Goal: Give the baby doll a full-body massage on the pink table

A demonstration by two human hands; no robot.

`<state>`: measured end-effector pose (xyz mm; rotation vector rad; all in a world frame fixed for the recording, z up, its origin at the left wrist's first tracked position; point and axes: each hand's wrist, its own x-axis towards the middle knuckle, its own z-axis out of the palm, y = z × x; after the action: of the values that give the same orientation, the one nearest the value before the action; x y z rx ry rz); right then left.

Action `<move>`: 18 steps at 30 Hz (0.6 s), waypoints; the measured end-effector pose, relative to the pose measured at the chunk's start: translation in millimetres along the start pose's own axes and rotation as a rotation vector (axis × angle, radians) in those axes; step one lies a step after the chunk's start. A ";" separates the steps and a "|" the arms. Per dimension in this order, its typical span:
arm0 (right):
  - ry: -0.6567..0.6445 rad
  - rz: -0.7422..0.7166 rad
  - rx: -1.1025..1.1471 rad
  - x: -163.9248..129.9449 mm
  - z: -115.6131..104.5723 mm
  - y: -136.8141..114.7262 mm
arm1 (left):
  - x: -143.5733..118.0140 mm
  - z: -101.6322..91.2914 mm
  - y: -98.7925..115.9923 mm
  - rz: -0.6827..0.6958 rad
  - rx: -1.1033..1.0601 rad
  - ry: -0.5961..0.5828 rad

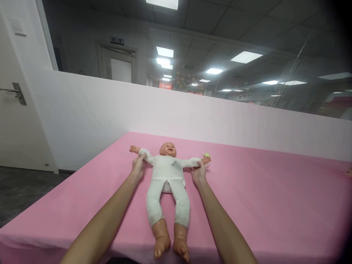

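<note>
A baby doll (168, 168) with a white cloth body lies on its back on the pink sheet (253, 198), head away from me and feet toward me. Both its arms are stretched out sideways. My left hand (138, 167) is closed around the doll's arm on the left, near the wrist. On the other side, my right hand (199, 173) grips the doll's arm on the right just above its hand. A small light-green round thing (206, 155) shows behind the doll's hand there; how it rests is hidden.
A low white wall (220, 121) with glass above it borders the far side of the bed. At the left stand a door with a metal handle (18, 94) and dark floor (19, 190). Something skin-coloured (349, 171) lies at the right edge, too cut off to name.
</note>
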<state>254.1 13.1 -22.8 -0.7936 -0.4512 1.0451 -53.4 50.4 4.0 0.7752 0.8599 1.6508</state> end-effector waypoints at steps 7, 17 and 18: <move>0.038 -0.018 -0.147 5.5 -11.0 6.2 | 10.6 -13.5 -8.9 0.053 0.066 0.171; 0.167 -0.249 -0.589 0.8 -16.8 7.4 | 6.4 -0.3 -14.2 0.270 0.320 0.044; 0.171 -0.253 -0.590 0.8 -16.7 7.7 | 3.5 2.9 -13.6 0.313 0.383 -0.004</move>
<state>261.2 9.9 -39.5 -1.2998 -0.7064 0.5993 -44.9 56.7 -5.8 1.2277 1.1138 1.7754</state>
